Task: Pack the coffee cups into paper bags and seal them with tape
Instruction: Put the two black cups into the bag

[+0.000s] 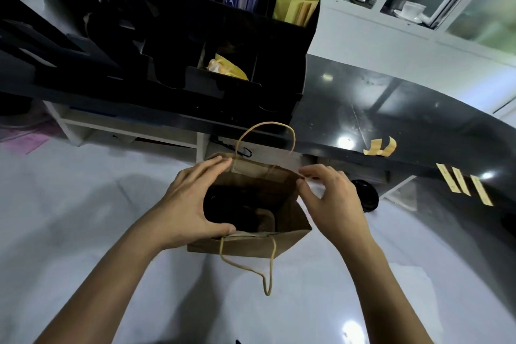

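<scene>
While standing open on the white counter (83,232), brown paper bag (251,243) being steadied: left hand (187,204) curling round its left rim, right hand (332,201) pinching the right rim, black-lidded cup (223,209) sitting inside; tape strips (460,184) hanging from the black counter edge (418,126) nearby.

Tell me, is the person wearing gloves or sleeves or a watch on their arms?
No. The left hand and right hand are both bare, with no gloves and no rings showing. Both forearms are bare right down to the bottom edge of the picture, so no sleeves show, and neither wrist has a watch or bracelet.
</scene>
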`<state>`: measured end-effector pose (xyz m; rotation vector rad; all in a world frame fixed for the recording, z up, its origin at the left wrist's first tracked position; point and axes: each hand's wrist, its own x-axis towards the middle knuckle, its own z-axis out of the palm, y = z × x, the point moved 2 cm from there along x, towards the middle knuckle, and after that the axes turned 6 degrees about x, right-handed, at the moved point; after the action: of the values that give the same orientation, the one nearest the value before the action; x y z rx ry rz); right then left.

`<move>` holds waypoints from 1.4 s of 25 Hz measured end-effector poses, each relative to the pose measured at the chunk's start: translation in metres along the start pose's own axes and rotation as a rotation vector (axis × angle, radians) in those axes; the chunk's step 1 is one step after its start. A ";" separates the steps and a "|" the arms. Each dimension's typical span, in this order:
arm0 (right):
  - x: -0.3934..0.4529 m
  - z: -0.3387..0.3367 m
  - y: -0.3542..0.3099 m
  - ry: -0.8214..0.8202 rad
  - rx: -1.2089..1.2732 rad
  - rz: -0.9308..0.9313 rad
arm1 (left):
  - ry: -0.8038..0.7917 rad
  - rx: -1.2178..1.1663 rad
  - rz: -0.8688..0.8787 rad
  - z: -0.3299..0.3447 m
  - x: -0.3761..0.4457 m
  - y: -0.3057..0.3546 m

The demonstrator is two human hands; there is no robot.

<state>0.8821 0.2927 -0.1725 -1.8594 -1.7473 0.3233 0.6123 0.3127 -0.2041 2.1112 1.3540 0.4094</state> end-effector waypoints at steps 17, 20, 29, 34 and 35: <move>0.011 -0.028 0.152 0.117 -0.100 0.379 | -0.010 0.004 0.013 0.037 0.023 0.052; 0.019 -0.022 0.170 0.071 -0.115 0.435 | -0.003 0.010 0.011 0.041 0.025 0.058; 0.038 -0.009 0.200 -0.027 -0.135 0.517 | 0.023 -0.003 -0.021 0.047 0.022 0.061; 0.038 -0.011 0.201 0.010 -0.110 0.482 | 0.019 -0.002 -0.029 0.047 0.020 0.062; 0.037 -0.013 0.199 0.021 -0.095 0.478 | 0.019 0.001 -0.028 0.047 0.020 0.063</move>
<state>1.0603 0.3272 -0.2631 -2.3311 -1.3042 0.4032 0.6914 0.2969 -0.2024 2.0910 1.3933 0.4180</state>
